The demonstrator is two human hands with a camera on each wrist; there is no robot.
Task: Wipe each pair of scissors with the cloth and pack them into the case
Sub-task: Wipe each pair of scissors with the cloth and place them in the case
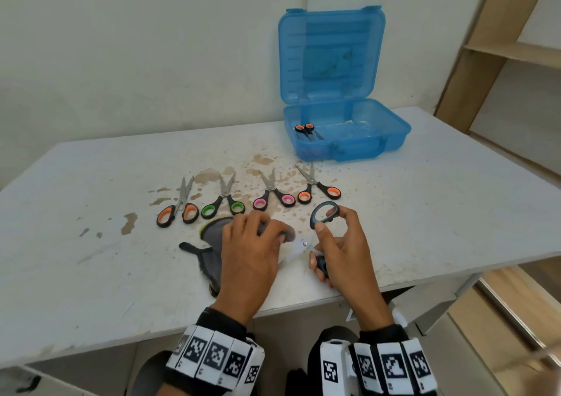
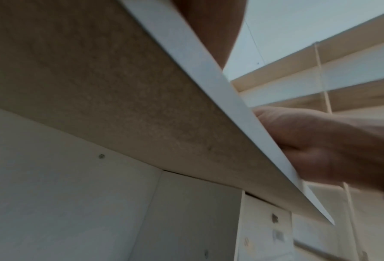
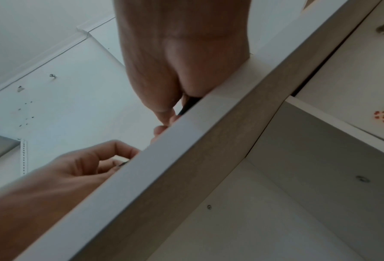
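Right hand [image 1: 340, 250] grips the grey scissors [image 1: 322, 216] by the handles, spread at 3 o'clock of the cloth [image 1: 212, 231], baring blades; left hand [image 1: 252, 243] clutches the cloth over them.

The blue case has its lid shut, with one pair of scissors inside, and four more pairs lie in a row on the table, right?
Not quite. The head view shows the blue case with its lid standing open, not shut. The rest holds: one pair of orange-handled scissors lies inside, and four more pairs lie in a row on the table.
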